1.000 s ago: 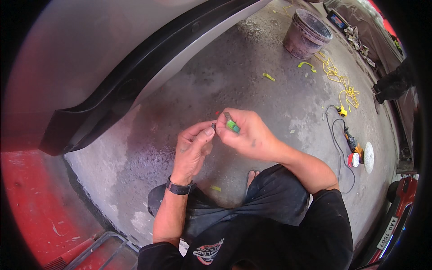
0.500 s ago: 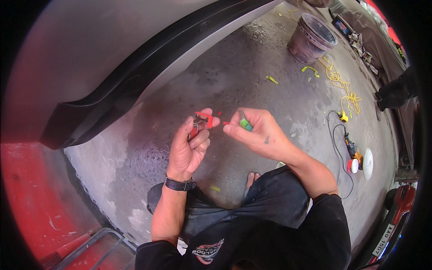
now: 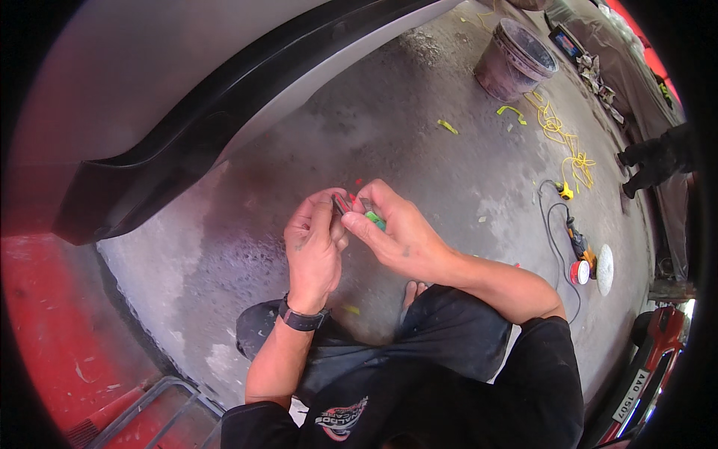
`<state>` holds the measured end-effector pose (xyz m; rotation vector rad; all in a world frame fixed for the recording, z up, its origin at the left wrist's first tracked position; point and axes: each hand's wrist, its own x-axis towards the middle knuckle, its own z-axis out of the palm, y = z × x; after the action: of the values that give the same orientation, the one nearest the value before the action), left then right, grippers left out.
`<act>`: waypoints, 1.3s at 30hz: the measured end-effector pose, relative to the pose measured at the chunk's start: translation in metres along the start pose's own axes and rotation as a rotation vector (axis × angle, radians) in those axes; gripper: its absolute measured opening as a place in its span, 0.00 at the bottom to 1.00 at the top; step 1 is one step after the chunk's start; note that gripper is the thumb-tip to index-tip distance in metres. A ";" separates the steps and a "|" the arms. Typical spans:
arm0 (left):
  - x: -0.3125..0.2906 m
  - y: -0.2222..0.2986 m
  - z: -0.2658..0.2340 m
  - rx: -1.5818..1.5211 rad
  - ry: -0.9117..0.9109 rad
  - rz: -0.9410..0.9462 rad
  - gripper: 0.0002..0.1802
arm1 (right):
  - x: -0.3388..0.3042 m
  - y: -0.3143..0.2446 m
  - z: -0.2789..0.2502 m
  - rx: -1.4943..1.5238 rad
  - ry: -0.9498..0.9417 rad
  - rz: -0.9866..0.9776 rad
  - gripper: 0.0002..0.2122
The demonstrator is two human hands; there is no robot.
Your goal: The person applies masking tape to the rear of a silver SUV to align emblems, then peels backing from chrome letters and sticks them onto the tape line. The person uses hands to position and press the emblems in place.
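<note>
My left hand [image 3: 310, 243] pinches a small dark part with red on it [image 3: 342, 203] between thumb and fingers. Beside it, my right hand [image 3: 404, 239] is closed around a small tool with a green body [image 3: 375, 220] and a greyish blade-like end, probably a cutter. The fingertips of both hands nearly meet at the small part. A tiny red scrap [image 3: 359, 181] shows just beyond the fingers. Much of both held things is hidden by my fingers.
A car body with a black lower trim [image 3: 149, 172] spans the upper left. To the right lie a yellow cord [image 3: 572, 150], a power tool [image 3: 580, 243], a white round pad [image 3: 604, 269] and a red-and-white tin [image 3: 579, 272]. A dirty bucket [image 3: 516, 63] stands farther back.
My hands have come together, the right moving left toward the small part. My left hand has turned, so the part's red frame shows less.
</note>
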<state>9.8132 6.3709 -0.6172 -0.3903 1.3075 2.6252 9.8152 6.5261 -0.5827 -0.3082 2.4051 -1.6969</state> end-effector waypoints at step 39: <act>0.001 0.014 -0.013 0.977 0.049 1.000 0.28 | -0.003 -0.026 -0.024 0.399 -0.106 0.166 0.10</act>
<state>9.8101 6.3528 -0.6147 0.4790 3.0983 2.0113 9.8134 6.5399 -0.5498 -0.1298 1.9026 -1.9690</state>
